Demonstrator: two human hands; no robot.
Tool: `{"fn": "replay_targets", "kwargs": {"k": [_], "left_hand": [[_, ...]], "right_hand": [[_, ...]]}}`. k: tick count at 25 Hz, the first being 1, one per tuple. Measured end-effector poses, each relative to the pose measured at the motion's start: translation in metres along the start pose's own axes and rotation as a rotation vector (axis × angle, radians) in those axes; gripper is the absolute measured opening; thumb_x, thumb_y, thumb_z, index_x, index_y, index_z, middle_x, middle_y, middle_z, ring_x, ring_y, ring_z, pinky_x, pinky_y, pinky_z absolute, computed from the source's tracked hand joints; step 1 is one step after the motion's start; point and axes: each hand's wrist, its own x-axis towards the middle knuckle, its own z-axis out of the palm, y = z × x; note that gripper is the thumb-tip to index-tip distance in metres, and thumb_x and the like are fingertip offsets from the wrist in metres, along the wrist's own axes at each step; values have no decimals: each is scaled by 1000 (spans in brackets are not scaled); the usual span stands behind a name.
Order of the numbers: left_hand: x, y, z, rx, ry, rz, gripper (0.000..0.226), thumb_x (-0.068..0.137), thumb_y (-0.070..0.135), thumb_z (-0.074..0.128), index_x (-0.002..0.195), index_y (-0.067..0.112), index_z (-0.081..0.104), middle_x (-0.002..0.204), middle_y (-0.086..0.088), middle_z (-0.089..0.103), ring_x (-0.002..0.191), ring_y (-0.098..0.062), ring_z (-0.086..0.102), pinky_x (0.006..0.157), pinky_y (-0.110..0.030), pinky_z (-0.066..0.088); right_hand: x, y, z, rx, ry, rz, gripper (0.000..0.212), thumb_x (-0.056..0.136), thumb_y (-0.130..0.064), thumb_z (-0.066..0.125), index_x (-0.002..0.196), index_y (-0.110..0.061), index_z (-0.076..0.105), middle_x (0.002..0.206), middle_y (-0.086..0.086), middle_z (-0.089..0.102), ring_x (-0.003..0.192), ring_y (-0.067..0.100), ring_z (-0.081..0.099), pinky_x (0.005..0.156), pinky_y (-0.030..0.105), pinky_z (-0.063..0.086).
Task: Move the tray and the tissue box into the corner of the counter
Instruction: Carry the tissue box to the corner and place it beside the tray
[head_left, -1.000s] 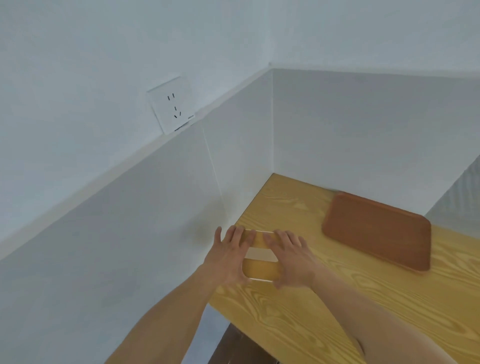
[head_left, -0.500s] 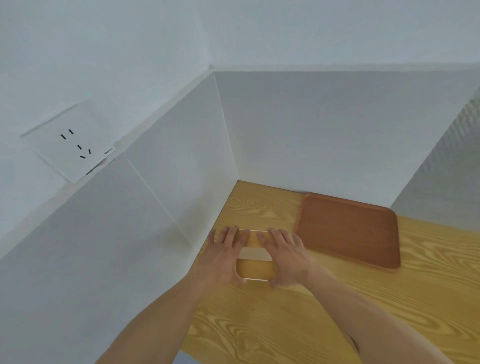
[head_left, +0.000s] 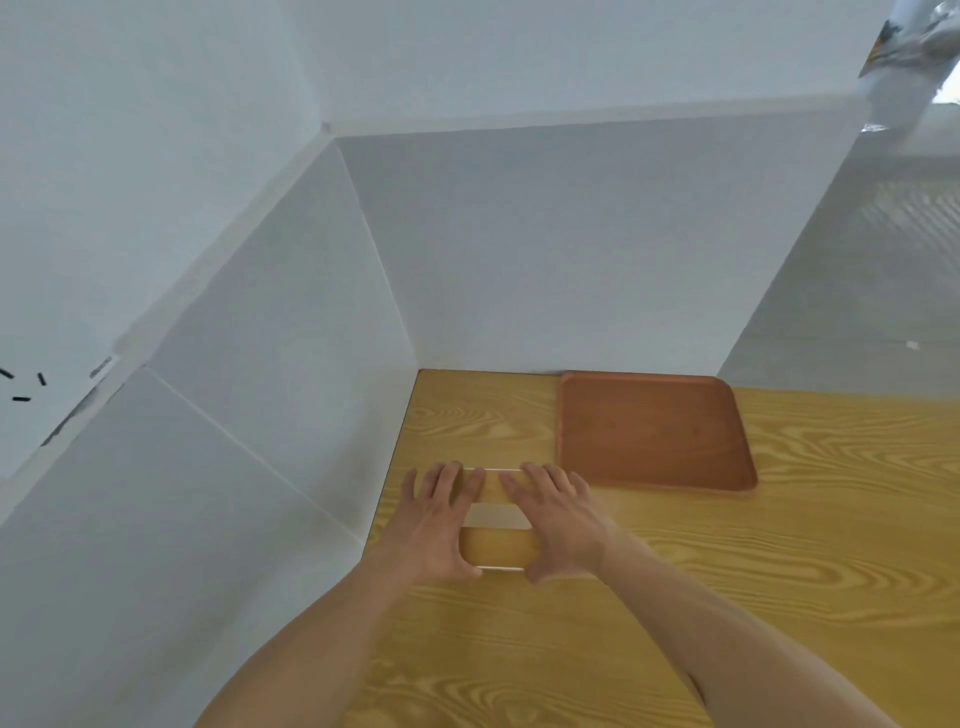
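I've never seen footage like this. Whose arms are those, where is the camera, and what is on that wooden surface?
No machine here: a person wears a wide-angle camera on the head, looking forward and down, so you see their own bare arms. The left hand and right hand are both laid over a tissue box, wood-coloured with a pale strip across its top, gripping it from either side. It sits on a yellow wooden counter close to the white left wall. Further back, a reddish-brown tray lies flat and empty against the back wall, to the right of the corner.

White walls (head_left: 545, 249) meet in a corner above a pine-grain counter (head_left: 753, 597) (wall socket (head_left: 26, 395) at left).
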Motion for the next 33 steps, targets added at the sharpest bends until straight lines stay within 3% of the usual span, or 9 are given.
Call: {"fn": "replay_targets", "kwargs": {"k": [8,17,23,26,28,30,31,33], "left_hand": [[-19,-44,17,-51,-74,40,127,56,76,66,152,28,-1,152,-8,14,143,-31,15,117,-60,11],[-35,-47,42,-75,-115,38,127,57,77,66,152,28,-3,154,-9,13,145,-31,13,117,-57,11],[-41,-48,53,-159,-172,37,120,72,71,60,152,31,-21,163,-5,-23,149,-26,-23,121,-55,4],[-55,-41,59,-153,-150,3,113,83,57,58,149,30,-29,158,-6,-37,144,-27,-34,120,-56,-3],[-69,-32,65,-149,-86,-33,103,89,49,53,152,25,-25,158,-8,-36,146,-30,-31,120,-57,0],[-84,-21,75,-154,-17,-50,89,92,42,49,157,18,-7,163,-12,-23,150,-35,-16,120,-58,9],[-91,-16,80,-161,6,-52,84,92,39,49,158,15,3,164,-15,-16,151,-37,-8,120,-58,13],[-101,-11,88,-176,34,-51,81,91,35,52,157,11,12,164,-19,-5,151,-39,-2,119,-57,20]], "right_hand": [[21,-49,18,49,-40,58,132,58,-51,84,158,-27,2,166,12,10,151,35,9,120,59,21],[21,-59,50,95,-73,55,132,55,-53,83,157,-31,2,166,10,8,152,33,5,120,60,19],[17,-64,53,94,-108,79,132,66,-53,81,158,-31,-11,170,6,-16,155,31,-17,122,62,9],[4,-72,55,39,-63,50,119,79,-54,70,160,-24,-12,166,6,-28,152,30,-26,122,62,-1],[-12,-80,63,10,59,31,102,86,-52,65,162,-16,6,171,12,-7,156,36,-7,122,65,13],[-29,-86,75,13,160,40,86,87,-47,69,157,-13,32,167,15,24,153,38,22,115,63,34],[-35,-89,81,9,176,54,83,86,-46,71,154,-13,38,164,15,31,151,37,29,112,61,39],[-43,-91,91,-9,179,77,85,86,-46,71,155,-12,36,165,16,29,151,36,27,113,61,38]]}}
